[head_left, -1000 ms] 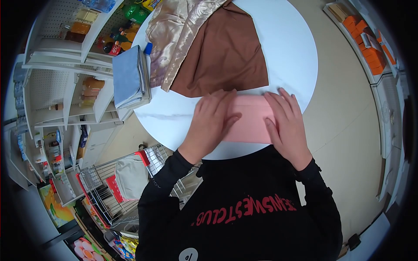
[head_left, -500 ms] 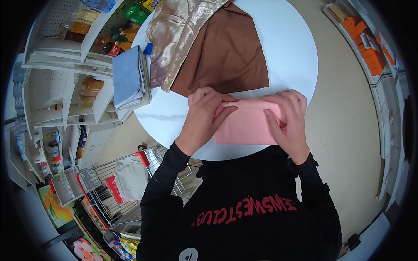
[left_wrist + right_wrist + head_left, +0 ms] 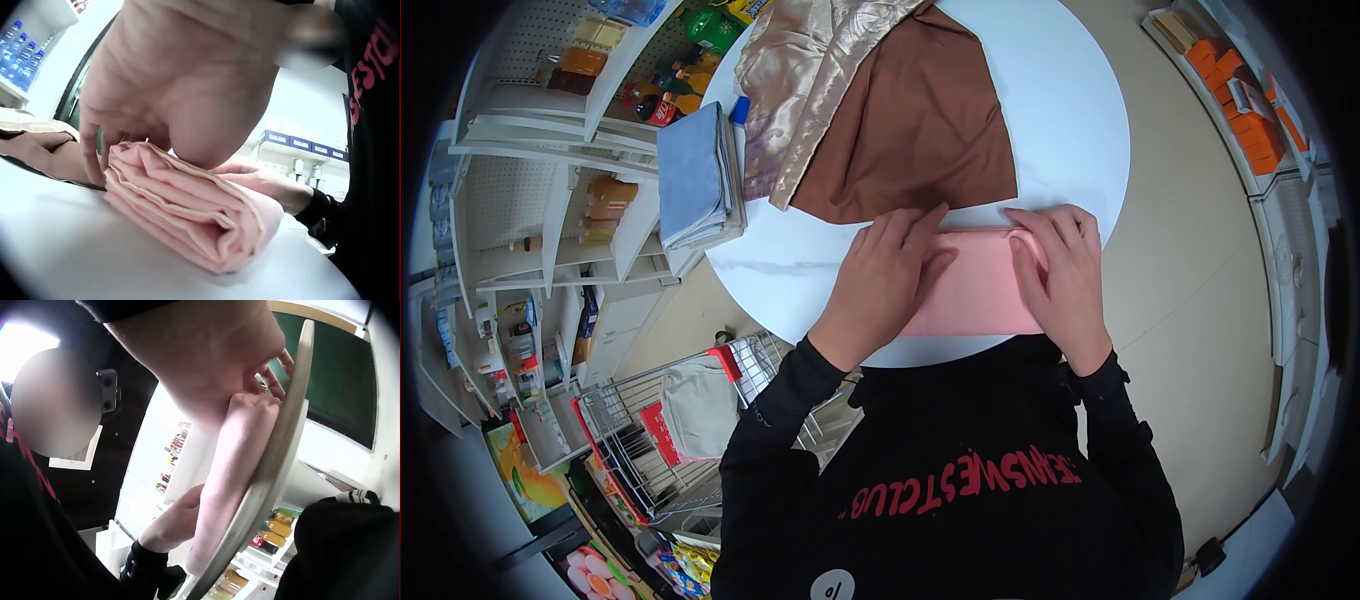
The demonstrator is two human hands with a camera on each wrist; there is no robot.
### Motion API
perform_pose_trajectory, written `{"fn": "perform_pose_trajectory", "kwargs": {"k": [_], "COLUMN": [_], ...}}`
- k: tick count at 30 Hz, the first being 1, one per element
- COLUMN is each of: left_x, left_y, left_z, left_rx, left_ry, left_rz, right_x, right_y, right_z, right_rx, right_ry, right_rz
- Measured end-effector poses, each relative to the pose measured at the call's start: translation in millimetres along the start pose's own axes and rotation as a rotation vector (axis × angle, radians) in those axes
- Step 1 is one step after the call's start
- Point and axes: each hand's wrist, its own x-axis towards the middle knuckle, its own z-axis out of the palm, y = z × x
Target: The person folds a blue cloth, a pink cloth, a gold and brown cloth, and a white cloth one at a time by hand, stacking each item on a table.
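A pink cloth [image 3: 975, 285], folded into a thick rectangular bundle, lies near the front edge of the round white table [image 3: 1075, 110]. Its stacked layers and pale hem [image 3: 206, 237] show at the left end in the left wrist view. My left hand [image 3: 880, 280] rests over that end, fingers reaching past the far edge and thumb on top. Over the other end lies my right hand [image 3: 1065, 285], thumb along the top. In the right wrist view, its fingers [image 3: 273, 383] reach loosely down beyond the bundle's far end.
Beyond the bundle a brown cloth [image 3: 920, 130] with a shiny gold side [image 3: 800, 80] spreads across the table. Folded blue cloth [image 3: 692, 180] sits at its left edge. A shopping cart [image 3: 640, 435] with a pale cloth inside stands lower left, beside stocked shelves [image 3: 510, 195].
Half a second ago my fingers were curled at the bundle's far edge; now they lie straighter over it. My left hand has moved slightly right, and the bundle's far edge looks flatter.
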Motion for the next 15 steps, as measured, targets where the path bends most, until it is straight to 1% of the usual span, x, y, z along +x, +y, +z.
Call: {"fn": "perform_pose_trajectory", "kwargs": {"k": [2, 3, 6, 7, 10, 11, 14, 15], "left_x": [-0.5, 3.6, 15.7, 17.0, 24.2, 19.0, 0.5, 2.6], "left_y": [4.0, 5.4, 6.8, 5.8, 6.6, 4.2, -14.1, -10.7], "left_z": [-6.8, -12.0, -33.7, -36.9, -37.7, -33.6, -11.9, -16.8], "left_rx": [0.073, 0.081, -0.112, -0.098, -0.214, -0.212, -0.246, -0.247], "left_ry": [-0.174, -0.164, -0.457, -0.443, -0.692, -0.682, -0.415, -0.416], "left_rz": [-0.034, -0.039, -0.227, -0.245, -0.348, -0.354, -0.097, -0.096], "right_x": [-0.6, -0.2, 0.0, 0.8, 4.8, 5.3, 8.9, 9.4], "right_y": [-0.8, -0.2, -1.1, -4.4, -9.4, -8.3, -5.3, -5.2], "right_z": [-3.4, -4.8, -5.3, -4.1, -4.3, -4.0, -1.9, -0.5], "right_rx": [-0.013, -0.009, 0.169, 0.184, 0.44, 0.442, 0.511, 0.51], "right_ry": [-0.045, -0.043, -0.2, -0.205, -0.275, -0.278, -0.211, -0.211], "right_rz": [-0.035, -0.048, 0.039, 0.017, 0.161, 0.15, 0.133, 0.134]}}
